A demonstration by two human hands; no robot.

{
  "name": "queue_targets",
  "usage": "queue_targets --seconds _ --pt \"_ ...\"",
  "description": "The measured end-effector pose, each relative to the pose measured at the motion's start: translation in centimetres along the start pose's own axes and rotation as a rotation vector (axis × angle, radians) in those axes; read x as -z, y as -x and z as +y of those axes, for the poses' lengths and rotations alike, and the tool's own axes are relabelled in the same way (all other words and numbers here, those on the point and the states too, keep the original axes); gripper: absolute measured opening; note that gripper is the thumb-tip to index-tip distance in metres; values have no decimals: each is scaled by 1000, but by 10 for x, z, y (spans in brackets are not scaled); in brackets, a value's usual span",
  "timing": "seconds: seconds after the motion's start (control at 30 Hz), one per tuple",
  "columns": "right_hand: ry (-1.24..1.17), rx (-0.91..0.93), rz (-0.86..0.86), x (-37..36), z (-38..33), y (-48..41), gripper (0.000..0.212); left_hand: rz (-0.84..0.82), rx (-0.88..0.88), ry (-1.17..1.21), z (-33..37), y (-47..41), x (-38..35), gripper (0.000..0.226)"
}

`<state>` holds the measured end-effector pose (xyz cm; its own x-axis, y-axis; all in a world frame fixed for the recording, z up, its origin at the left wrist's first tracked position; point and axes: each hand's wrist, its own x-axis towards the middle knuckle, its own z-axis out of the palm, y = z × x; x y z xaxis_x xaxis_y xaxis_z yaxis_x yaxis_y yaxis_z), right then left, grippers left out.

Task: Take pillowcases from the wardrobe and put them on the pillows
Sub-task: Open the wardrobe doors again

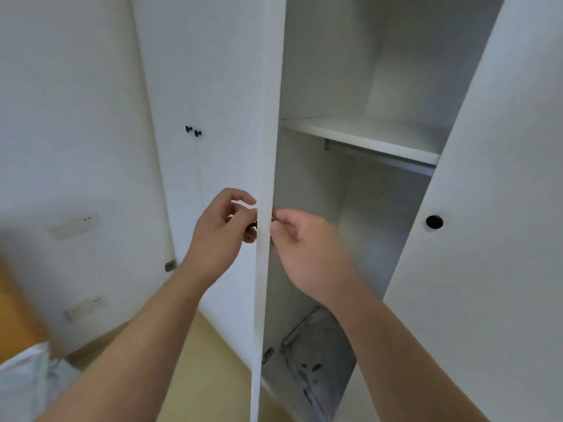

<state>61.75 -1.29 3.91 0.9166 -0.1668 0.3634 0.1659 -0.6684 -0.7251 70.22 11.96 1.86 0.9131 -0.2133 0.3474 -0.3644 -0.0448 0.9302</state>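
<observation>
A white wardrobe stands open in front of me. Its left door (268, 117) is seen edge-on, swung out toward me. My left hand (222, 236) curls round the small black knob on the door's outer face. My right hand (301, 248) pinches the door's edge from the inner side, at the same height. The right door (487, 239) with a black knob (434, 222) hangs open at the right. On the wardrobe floor lies folded grey-white patterned fabric (313, 360), likely pillowcases. No pillows are clearly in view.
Inside are a white shelf (365, 132) and a hanging rail (380, 156) under it. A shut pair of doors with two black knobs (193, 131) stands at the left. White bedding (27, 382) shows at the lower left, wall sockets (85, 307) above it.
</observation>
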Motion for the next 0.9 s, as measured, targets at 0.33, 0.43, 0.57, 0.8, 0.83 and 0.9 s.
queue_targets --seconds 0.33,0.43,0.57,0.8,0.83,0.9 --pt "-26 87 -243 -61 -27 -51 36 314 -98 88 -4 -18 65 43" --pt "-39 125 -339 -82 -35 -65 27 356 -95 19 -20 -22 87 42" --pt "19 195 -489 -111 -44 -84 54 468 -57 -136 -35 -29 114 11" --pt "-41 114 -556 -171 -48 -128 64 548 -13 -208 -64 -61 160 28" --pt "-53 109 -559 -179 -48 -133 64 553 -5 -220 -68 -66 164 30" --pt "-78 97 -563 -188 -47 -142 65 569 4 -211 -73 -74 169 31"
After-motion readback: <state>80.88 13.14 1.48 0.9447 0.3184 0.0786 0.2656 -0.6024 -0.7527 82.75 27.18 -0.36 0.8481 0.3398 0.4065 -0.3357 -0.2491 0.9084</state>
